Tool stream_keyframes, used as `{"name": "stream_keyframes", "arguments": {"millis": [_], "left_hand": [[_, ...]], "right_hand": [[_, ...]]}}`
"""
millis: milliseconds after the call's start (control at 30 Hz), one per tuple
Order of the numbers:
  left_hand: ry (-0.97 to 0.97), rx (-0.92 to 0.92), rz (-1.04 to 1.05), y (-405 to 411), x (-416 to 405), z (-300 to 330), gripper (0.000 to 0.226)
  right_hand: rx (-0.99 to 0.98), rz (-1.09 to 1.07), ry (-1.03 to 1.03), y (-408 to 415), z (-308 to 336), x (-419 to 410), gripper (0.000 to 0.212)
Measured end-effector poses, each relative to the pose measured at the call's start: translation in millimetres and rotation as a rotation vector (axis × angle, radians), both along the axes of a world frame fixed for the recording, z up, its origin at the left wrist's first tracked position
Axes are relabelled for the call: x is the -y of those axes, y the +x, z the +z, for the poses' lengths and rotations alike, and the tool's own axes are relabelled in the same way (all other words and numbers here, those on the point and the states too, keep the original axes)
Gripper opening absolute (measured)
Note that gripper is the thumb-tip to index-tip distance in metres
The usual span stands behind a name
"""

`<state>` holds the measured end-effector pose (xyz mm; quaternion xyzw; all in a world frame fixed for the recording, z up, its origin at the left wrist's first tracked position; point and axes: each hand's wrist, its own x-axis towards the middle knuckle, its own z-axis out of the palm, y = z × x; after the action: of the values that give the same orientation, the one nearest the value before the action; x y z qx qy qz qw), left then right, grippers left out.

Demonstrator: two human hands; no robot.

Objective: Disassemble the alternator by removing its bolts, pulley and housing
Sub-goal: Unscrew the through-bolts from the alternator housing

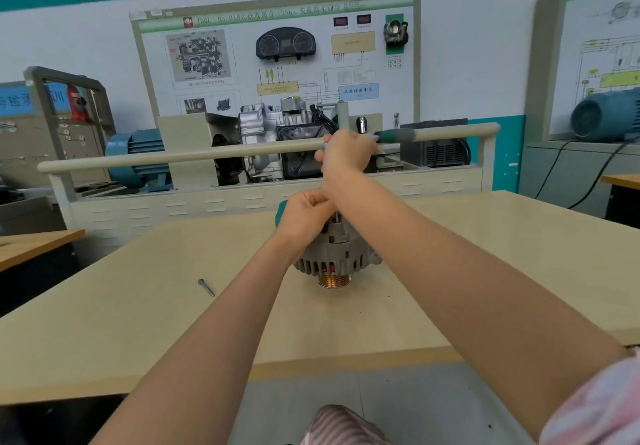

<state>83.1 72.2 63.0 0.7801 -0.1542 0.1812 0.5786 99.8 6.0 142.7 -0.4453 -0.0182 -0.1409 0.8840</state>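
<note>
The grey alternator [337, 254] stands on the beige table [138, 323] with its copper-coloured pulley [334, 280] facing me. My left hand [306, 216] is closed over the alternator's top, and a teal object [281, 212] peeks out behind it. Above, my right hand [346, 154] grips a tool with a teal and grey handle [394, 135] that points right. A thin metal shaft [336, 218] shows between the hands, running down into the housing. What the shaft's tip touches is hidden. One loose bolt [206, 288] lies on the table to the left.
Behind the table stands a training bench with a cream rail [173, 157], a gearbox [273, 133] and a blue motor [138, 157]. Another blue motor [606, 119] sits at the right. Black cables [588, 181] hang there. My knee [343, 424] shows below the table's front edge.
</note>
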Motion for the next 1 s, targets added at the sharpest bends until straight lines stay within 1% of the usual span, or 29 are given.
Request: {"name": "stream_keyframes", "arguments": {"millis": [33,67,100,133,167,200,233,267,300,333,400,433,467,500,533,567,633,667,733,767,800,833,867,933,967,1000], "left_hand": [[-0.012,0.0,-0.042,-1,0,0,0.035],[-0.022,-0.007,-0.077,-1,0,1,0.023],[-0.02,-0.02,-0.095,-2,-1,2,0.015],[-0.012,-0.035,-0.104,-1,-2,3,0.011],[-0.005,-0.046,-0.105,0,-4,3,0.01],[-0.002,-0.048,-0.104,1,-5,3,0.01],[-0.004,-0.044,-0.1,2,-5,3,0.01],[-0.005,-0.035,-0.092,2,-4,2,0.01],[-0.008,-0.023,-0.083,1,-3,2,0.011],[-0.012,-0.007,-0.072,1,-1,1,0.014],[-0.014,0.021,-0.035,0,0,0,0.025],[-0.012,0.024,-0.017,0,0,0,0.029],[-0.009,0.019,-0.015,-1,0,1,0.027],[-0.013,0.005,-0.03,-2,0,1,0.021],[-0.018,-0.013,-0.049,-2,0,1,0.013],[-0.023,-0.032,-0.063,-4,-1,2,0.01],[-0.016,-0.058,-0.068,-3,-2,3,0.012],[-0.006,-0.059,-0.069,-2,-3,2,0.012],[-0.002,-0.059,-0.082,-2,-4,2,0.011],[-0.013,-0.056,-0.086,-3,-3,2,0.011],[-0.016,-0.047,-0.082,-3,-3,2,0.01],[-0.007,-0.033,-0.064,-3,-3,2,0.01],[0.011,-0.015,-0.034,-2,-2,1,0.017],[0.051,0.009,0.048,-1,-1,-1,0.041],[0.062,0.006,0.08,-1,0,-2,0.047],[0.067,0.002,0.089,-2,0,-2,0.049]], "right_hand": [[-0.04,0.139,-0.051,1,2,5,0.018],[-0.076,0.329,-0.1,1,4,12,0.024],[-0.087,0.507,-0.127,4,6,20,0.028],[-0.081,0.646,-0.131,7,6,27,0.028],[-0.071,0.726,-0.124,9,6,32,0.027],[-0.069,0.756,-0.107,10,6,34,0.026],[-0.081,0.749,-0.075,9,5,33,0.026],[-0.094,0.681,-0.033,8,5,31,0.027],[-0.1,0.55,0.011,6,3,26,0.028],[-0.086,0.37,0.045,3,1,21,0.025],[-0.013,0.003,0.101,-1,-3,9,0.012],[0.011,-0.074,0.101,-2,-3,5,0.007],[0.0,-0.062,0.066,-1,-2,4,0.011],[-0.03,0.021,-0.01,-1,0,7,0.017],[-0.059,0.167,-0.103,0,3,11,0.019],[-0.078,0.353,-0.177,1,6,16,0.022],[-0.059,0.69,-0.221,5,8,27,0.025],[-0.04,0.794,-0.212,5,8,30,0.025],[-0.03,0.856,-0.181,8,5,34,0.025],[-0.037,0.839,-0.16,7,5,34,0.025],[-0.043,0.769,-0.137,6,5,31,0.025],[-0.045,0.633,-0.106,4,3,25,0.024],[-0.035,0.445,-0.056,1,1,19,0.022],[0.028,0.065,0.083,-6,-5,5,0.012],[0.056,-0.04,0.132,-8,-6,0,0.007],[0.064,-0.069,0.144,-11,-5,-2,0.004]]}}
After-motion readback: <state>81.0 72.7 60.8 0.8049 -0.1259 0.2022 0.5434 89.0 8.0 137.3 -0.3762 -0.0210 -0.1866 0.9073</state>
